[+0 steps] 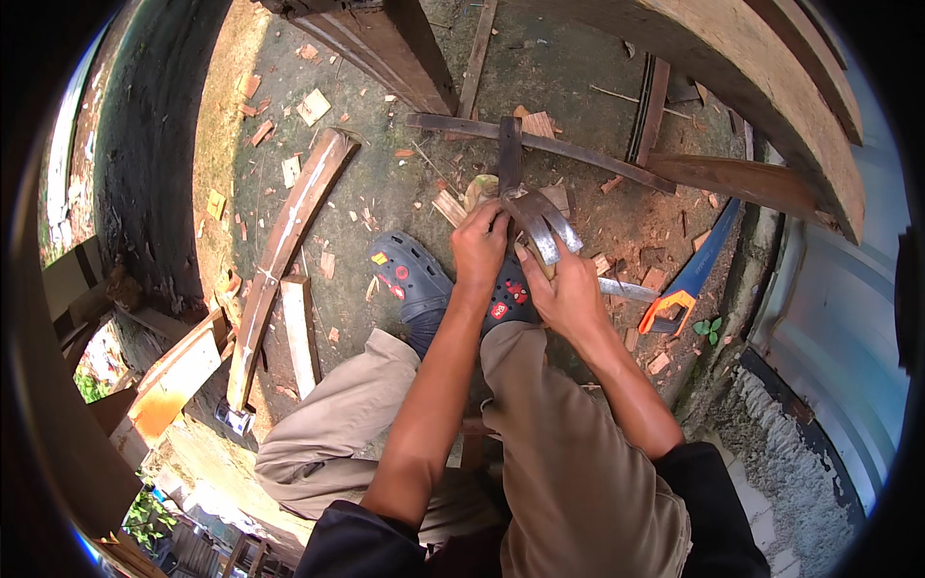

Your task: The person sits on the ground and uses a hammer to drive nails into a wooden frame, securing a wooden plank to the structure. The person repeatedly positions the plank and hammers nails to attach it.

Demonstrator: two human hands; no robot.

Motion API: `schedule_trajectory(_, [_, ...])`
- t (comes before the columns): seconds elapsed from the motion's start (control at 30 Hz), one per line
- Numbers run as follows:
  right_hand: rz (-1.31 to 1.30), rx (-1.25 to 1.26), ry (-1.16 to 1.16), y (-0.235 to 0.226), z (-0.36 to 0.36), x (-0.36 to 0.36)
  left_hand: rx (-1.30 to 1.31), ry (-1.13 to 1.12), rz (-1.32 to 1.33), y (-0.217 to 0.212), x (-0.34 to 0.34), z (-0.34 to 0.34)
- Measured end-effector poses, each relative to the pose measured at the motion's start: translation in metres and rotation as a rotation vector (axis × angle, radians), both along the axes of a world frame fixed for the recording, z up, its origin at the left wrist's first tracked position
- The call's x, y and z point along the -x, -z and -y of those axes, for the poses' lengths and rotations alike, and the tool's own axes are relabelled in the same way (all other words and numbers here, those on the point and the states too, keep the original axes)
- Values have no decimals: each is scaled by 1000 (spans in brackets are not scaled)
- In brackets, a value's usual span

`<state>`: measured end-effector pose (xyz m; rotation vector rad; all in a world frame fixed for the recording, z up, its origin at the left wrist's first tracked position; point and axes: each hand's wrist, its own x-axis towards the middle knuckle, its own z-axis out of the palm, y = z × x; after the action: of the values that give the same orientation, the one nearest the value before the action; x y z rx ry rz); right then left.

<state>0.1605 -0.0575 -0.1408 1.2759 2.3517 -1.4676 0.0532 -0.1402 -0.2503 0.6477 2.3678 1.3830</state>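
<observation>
gripping a hammer (531,214) with the right hand (570,297), left hand (479,247) curled, contents unclear, near a lettered blue saw (701,262).

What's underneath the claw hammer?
Wood scraps show on the ground around the claw hammer; whatever sits directly beneath is covered by its head and your right hand.
</observation>
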Motion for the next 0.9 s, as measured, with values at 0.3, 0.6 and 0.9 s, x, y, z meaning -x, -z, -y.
schedule_trajectory(0.3, [-79,-78,-19,-14,3,-1,-37,3,-70,-1,-2,2])
schedule_trajectory(0.6, [-94,-71,-27,-13,5,0,-43,-1,-105,2,0,2])
schedule_trajectory(0.9, [-172,-155,-46,2,5,-9,-66,-1,-99,2,0,2])
